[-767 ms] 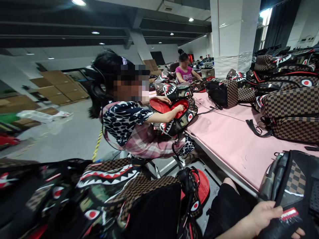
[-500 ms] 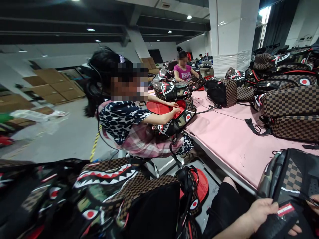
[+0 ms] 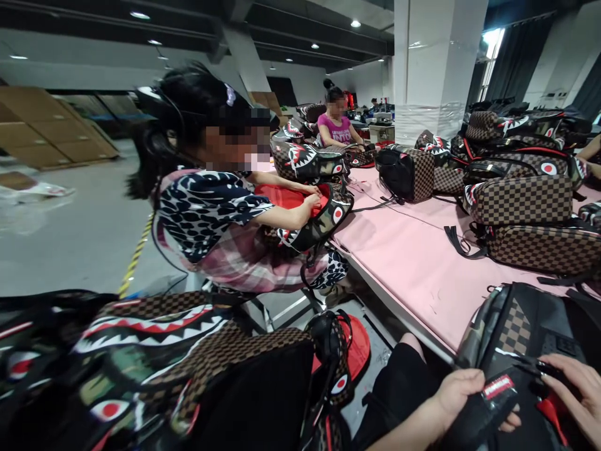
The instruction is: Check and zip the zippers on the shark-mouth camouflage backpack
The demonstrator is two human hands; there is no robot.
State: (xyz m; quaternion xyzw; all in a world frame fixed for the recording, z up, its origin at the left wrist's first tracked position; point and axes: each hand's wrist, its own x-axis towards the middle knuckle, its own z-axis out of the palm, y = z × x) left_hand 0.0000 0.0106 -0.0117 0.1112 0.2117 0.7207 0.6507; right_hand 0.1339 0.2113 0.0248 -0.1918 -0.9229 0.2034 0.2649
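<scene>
Two-handed, clamped a red-labelled black piece (image 3: 488,410) in the closed left hand (image 3: 457,396), a dark tool (image 3: 531,365) in the half-curled right hand (image 3: 576,389)

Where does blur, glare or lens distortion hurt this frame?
Head view: the window is blown out; the left edge, around the cardboard boxes, looks stretched and soft; two faces are pixelated; the left hand is fairly clear, but lettering on the red label is hard to read.
</scene>
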